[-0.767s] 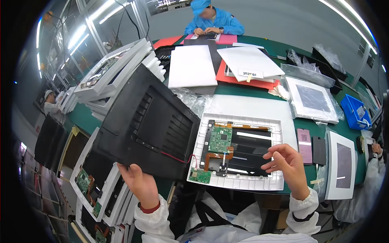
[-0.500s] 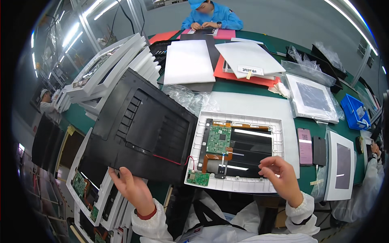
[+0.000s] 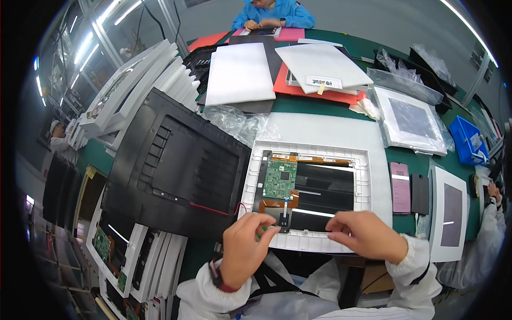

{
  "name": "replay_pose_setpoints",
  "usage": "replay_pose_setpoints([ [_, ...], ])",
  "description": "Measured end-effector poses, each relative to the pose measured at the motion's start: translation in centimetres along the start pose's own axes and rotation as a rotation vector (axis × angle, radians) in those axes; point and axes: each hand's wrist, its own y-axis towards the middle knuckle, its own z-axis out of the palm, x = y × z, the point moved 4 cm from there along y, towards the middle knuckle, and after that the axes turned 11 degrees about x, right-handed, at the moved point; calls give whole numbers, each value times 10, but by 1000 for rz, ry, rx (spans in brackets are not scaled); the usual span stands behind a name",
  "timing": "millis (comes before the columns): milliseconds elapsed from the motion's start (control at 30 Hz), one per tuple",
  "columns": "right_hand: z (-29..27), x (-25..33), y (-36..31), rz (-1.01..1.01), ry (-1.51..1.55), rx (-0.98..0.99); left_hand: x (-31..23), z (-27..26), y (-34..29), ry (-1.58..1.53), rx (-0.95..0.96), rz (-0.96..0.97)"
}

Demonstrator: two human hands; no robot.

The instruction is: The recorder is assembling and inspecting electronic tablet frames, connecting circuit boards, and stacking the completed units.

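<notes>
A white-framed panel (image 3: pixel 362 160) lies face down in front of me, with a green circuit board (image 3: pixel 280 178) and orange flat cables on its black back. My left hand (image 3: pixel 246 250) rests at the frame's near left corner, fingertips pinching at a small connector by the lower board. My right hand (image 3: pixel 368 234) presses on the frame's near edge. A large black back cover (image 3: pixel 176 165) lies tilted to the left of the panel, joined to it by a thin red wire (image 3: pixel 213 209).
White foam sheets (image 3: pixel 240 72) and a red tray lie beyond. Stacked white frames (image 3: pixel 133 90) stand at left, more panels (image 3: pixel 410 120) at right, a blue bin (image 3: pixel 469 141), a phone (image 3: pixel 400 186). A person in blue works at the far end; another person's hand at right.
My left hand has let go of the black cover, which now lies flat at left, and moved to the panel's near corner. My right hand slid down to the near edge.
</notes>
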Motion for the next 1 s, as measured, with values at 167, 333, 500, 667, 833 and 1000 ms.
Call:
replay_pose_setpoints([
  [167, -17, -8, 51, -13, -86, 44, 32, 29, 26, 153, 93, -43],
  [333, -19, -15, 74, -54, -97, 53, 35, 44, 31, 256, 69, -160],
  [500, -21, -17, 88, -92, -71, 108, 34, 47, 33, 220, 73, -280],
  [667, -18, -19, 104, -93, -109, 117, 39, 46, 39, 157, 56, -338],
  [833, -15, -13, 125, -111, -97, 71, 36, 38, 43, 20, 77, -390],
  [1000, -2, -9, 137, -134, -114, 78, 50, 40, 41, -115, 24, -479],
])
